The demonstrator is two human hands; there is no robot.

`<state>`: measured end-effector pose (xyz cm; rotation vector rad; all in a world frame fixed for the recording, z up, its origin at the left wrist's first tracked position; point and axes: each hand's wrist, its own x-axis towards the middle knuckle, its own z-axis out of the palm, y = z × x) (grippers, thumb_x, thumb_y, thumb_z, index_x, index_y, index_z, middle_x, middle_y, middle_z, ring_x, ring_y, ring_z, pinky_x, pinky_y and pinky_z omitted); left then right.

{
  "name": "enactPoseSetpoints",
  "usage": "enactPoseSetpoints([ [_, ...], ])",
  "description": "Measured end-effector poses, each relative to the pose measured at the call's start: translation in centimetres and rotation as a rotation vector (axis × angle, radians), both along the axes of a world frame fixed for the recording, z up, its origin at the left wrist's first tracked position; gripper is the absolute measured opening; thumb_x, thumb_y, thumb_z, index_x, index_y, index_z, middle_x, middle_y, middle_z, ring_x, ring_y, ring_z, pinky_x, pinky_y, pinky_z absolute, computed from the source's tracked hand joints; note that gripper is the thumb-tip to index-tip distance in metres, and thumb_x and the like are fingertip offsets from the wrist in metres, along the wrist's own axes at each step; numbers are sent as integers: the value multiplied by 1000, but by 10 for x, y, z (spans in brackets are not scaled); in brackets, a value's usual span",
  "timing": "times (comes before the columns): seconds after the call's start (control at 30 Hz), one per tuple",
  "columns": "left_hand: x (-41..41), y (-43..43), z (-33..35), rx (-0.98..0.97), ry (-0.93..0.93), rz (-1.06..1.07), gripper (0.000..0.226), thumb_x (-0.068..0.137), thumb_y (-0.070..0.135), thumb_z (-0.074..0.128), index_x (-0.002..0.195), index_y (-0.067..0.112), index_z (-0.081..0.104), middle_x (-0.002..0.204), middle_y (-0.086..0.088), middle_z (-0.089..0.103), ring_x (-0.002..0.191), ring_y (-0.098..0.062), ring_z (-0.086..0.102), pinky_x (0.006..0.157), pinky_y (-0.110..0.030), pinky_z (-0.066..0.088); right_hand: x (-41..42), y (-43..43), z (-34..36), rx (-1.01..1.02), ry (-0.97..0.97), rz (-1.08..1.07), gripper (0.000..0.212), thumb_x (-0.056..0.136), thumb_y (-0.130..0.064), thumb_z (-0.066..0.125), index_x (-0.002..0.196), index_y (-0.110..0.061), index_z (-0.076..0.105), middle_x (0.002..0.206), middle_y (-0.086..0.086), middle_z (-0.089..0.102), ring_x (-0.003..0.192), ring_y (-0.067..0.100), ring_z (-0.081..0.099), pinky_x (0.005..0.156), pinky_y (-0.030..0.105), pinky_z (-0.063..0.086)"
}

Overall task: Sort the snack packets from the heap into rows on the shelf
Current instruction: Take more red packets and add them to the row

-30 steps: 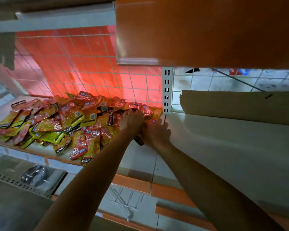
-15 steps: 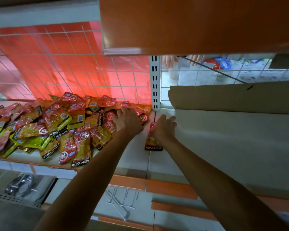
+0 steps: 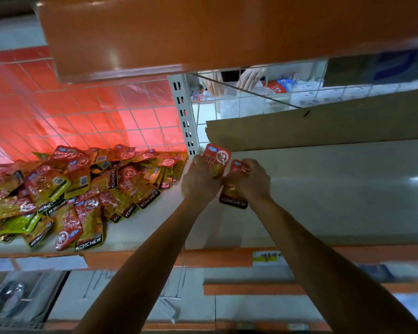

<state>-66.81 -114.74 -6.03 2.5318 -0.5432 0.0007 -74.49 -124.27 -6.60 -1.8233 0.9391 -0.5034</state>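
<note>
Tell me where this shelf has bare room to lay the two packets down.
Widest free patch: the shelf right of the right hand, bordered by the cardboard sheet behind and the orange front edge. A smaller bare wedge lies between the heap and the left forearm, by that edge. Crowded: the heap fills the left bay to the wire grid.

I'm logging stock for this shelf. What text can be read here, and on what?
"KONCHEW": black band of the lower packet in the right hand.
"KONCHEW": several packets in the heap.
Blurred, unreadable: print on the upper packet in the left hand; shelf-edge label.
</note>
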Motion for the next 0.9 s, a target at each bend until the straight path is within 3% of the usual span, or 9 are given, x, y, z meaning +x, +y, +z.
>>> enactPoseSetpoints([
  [0.1, -25, -30, 3, -75, 133, -43, 58, 81, 50, 67, 120, 11, 46, 113, -11, 64, 99, -31, 61, 74, -31, 37, -34, -27, 3, 50, -119, -72, 29, 80, -22, 68, 109, -25, 70, 108, -5, 69, 92, 9, 62, 72, 16, 43],
  [0.2, -56, -66, 5, -155, 247, -146, 45, 90, 46, 58, 118, 13, 51, 109, -7, 64, 88, -22, 59, 71, -28, 40, -68, -59, 6, 68, -147, -104, 28, 84, -17, 60, 110, -26, 69, 110, -6, 67, 89, 8, 60, 67, 14, 41],
  [0.3, -96, -106, 7, -224, 282, -236, 34, 94, 34, 52, 121, 13, 51, 110, -8, 64, 87, -18, 56, 74, -29, 46, -110, -93, 8, 55, -138, -82, 40, 88, -13, 53, 125, -25, 58, 121, 0, 61, 101, 16, 58, 79, 25, 47],
  [0.4, -137, -148, 5, -249, 301, -275, 28, 93, 30, 49, 115, 14, 54, 107, -6, 65, 96, -24, 61, 87, -37, 52, -161, -130, 9, 61, -145, -147, 70, 84, -1, 52, 146, -26, 32, 129, 5, 54, 113, 24, 54, 89, 39, 51],
  [0.47, -164, -174, 3, -268, 323, -290, 27, 93, 34, 50, 112, 15, 54, 103, -2, 64, 91, -20, 61, 77, -33, 52, -193, -156, 9, 157, -168, -222, 81, 83, 3, 56, 150, -24, 19, 128, 7, 54, 108, 23, 55, 83, 40, 53],
  [0.53, -191, -199, 0, -295, 334, -303, 24, 93, 39, 53, 105, 19, 50, 92, 5, 57, 77, -9, 54, 60, -24, 42, -223, -183, 7, 150, -147, -270, 67, 82, -2, 61, 142, -14, 35, 121, 6, 60, 102, 18, 58, 76, 33, 52],
  [0.63, -233, -234, -5, -327, 337, -324, 19, 93, 40, 55, 100, 25, 48, 87, 9, 53, 75, -6, 52, 64, -26, 42, -267, -217, 6, 25, -85, -306, 38, 79, -7, 62, 116, -14, 62, 103, 4, 68, 95, 21, 63, 75, 30, 51],
  [0.7, -258, -256, -7, -355, 357, -326, 20, 94, 38, 55, 106, 23, 52, 93, 7, 56, 81, -10, 55, 70, -27, 45, -294, -236, 3, 2, -87, -340, 37, 78, -5, 57, 111, -19, 64, 94, 2, 67, 92, 25, 63, 76, 31, 52],
  [0.9, -304, -306, -10, -422, 427, -351, 23, 92, 31, 60, 113, 22, 59, 96, 8, 61, 84, -7, 58, 66, -22, 44, -346, -288, 0, 145, -181, -340, 49, 82, 2, 44, 116, -29, 59, 101, 8, 69, 92, 28, 66, 77, 49, 58],
])
